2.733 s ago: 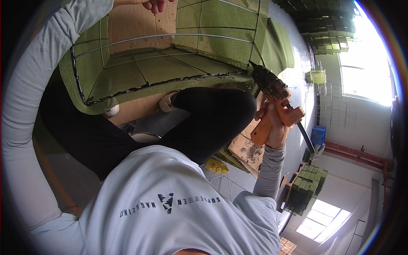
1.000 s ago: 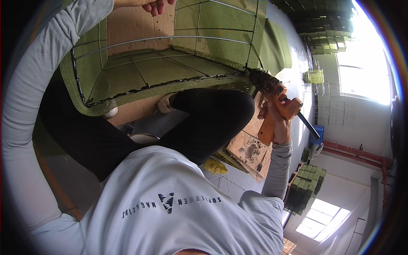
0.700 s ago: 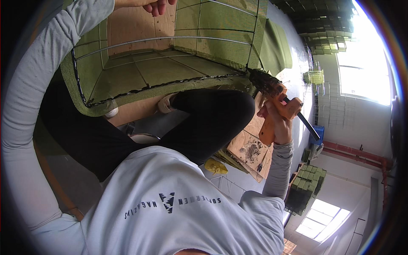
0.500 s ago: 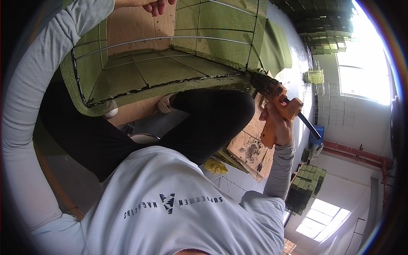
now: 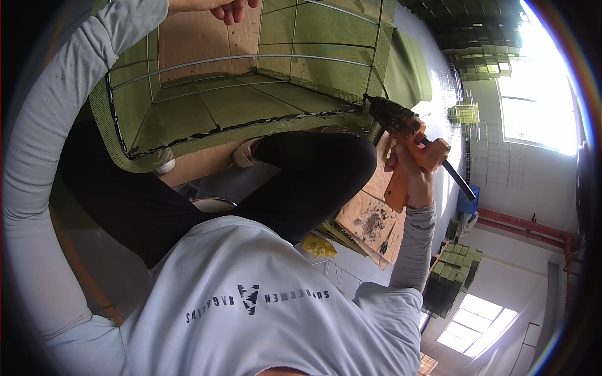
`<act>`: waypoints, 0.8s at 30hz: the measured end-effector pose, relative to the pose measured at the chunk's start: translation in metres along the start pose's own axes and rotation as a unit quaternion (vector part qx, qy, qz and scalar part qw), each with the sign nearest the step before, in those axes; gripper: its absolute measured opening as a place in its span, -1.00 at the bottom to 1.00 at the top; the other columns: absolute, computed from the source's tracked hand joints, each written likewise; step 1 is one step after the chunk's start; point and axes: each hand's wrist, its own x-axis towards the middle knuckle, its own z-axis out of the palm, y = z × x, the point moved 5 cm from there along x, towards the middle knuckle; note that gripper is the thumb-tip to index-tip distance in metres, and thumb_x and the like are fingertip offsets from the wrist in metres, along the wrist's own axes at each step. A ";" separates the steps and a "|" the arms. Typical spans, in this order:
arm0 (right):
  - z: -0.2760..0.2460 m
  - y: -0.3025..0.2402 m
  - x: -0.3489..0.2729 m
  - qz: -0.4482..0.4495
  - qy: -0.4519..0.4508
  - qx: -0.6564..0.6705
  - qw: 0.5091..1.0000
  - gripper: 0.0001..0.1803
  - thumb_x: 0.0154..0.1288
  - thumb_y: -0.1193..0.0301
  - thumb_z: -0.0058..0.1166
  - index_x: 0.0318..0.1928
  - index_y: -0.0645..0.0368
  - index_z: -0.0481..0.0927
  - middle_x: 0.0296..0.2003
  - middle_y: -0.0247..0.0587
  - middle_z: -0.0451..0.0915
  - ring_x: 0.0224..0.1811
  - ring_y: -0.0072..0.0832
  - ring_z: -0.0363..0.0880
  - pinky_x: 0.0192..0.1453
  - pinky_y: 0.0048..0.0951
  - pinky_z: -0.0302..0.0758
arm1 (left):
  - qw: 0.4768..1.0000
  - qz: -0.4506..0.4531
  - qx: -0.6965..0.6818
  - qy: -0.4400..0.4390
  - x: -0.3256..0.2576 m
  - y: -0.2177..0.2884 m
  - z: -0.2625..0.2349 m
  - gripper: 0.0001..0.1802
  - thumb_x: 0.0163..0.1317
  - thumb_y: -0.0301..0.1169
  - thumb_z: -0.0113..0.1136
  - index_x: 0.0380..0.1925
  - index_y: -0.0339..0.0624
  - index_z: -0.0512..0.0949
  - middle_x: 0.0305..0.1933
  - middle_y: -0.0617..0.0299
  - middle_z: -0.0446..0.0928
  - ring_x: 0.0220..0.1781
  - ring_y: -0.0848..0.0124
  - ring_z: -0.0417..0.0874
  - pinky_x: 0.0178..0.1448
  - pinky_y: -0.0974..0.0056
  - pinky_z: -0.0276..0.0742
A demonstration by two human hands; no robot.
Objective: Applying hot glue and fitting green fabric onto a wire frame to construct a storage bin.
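My right hand [image 5: 414, 175] is closed around the handle of an orange glue gun [image 5: 426, 153], whose front is smeared black. A black glue stick [image 5: 459, 180] juts from its back end. The nozzle sits at the right front corner of a wire-framed box [image 5: 238, 59] lined with green fabric [image 5: 326, 78]. Black glue [image 5: 219, 128] runs in a bead along the box's near bottom edge and up its left corner. My left hand [image 5: 233, 10], cut off by the top edge, has curled fingers above the box; what they grip is hidden.
The box stands over my bent legs [image 5: 301, 175]. Glue-stained cardboard [image 5: 370, 219] lies to the right, beside a yellow object [image 5: 318, 245]. Stacks of green boxes [image 5: 453, 269] and wire grids [image 5: 498, 163] stand farther right, near red pipes [image 5: 520, 229].
The glue gun has shifted slightly upward at the box's right corner, its nozzle now a little above the bottom edge. My left hand and the box look nearly unmoved.
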 end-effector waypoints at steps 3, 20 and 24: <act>0.000 -0.002 0.005 -0.021 0.002 0.018 1.000 -0.83 0.33 0.51 0.07 -0.11 0.34 0.52 -0.48 -0.26 0.51 -0.49 -0.50 0.50 -0.37 -0.49 0.48 | 1.000 0.013 -0.011 -0.003 -0.005 0.008 0.001 -0.67 0.42 -0.39 -0.19 -0.23 -0.44 0.52 -0.35 0.00 0.67 -0.34 0.34 0.72 -0.23 0.28 0.64; -0.004 -0.012 0.025 -0.019 -0.004 -0.020 1.000 -0.72 0.33 0.42 0.09 0.00 0.22 0.43 -0.37 -0.27 0.48 -0.43 -0.54 0.48 -0.39 -0.47 0.48 | 0.999 -0.017 -0.030 -0.005 -0.001 0.001 0.002 -0.66 0.42 -0.35 -0.16 -0.25 -0.43 0.52 -0.34 -0.01 0.66 -0.34 0.33 0.71 -0.24 0.27 0.65; -0.006 -0.014 0.032 -0.019 -0.009 -0.009 1.000 -0.73 0.33 0.42 0.09 -0.01 0.21 0.42 -0.39 -0.28 0.47 -0.44 -0.54 0.48 -0.40 -0.47 0.49 | 1.000 0.015 -0.013 -0.011 -0.005 0.014 0.003 -0.65 0.42 -0.34 -0.16 -0.24 -0.43 0.53 -0.34 0.00 0.66 -0.34 0.33 0.71 -0.24 0.27 0.64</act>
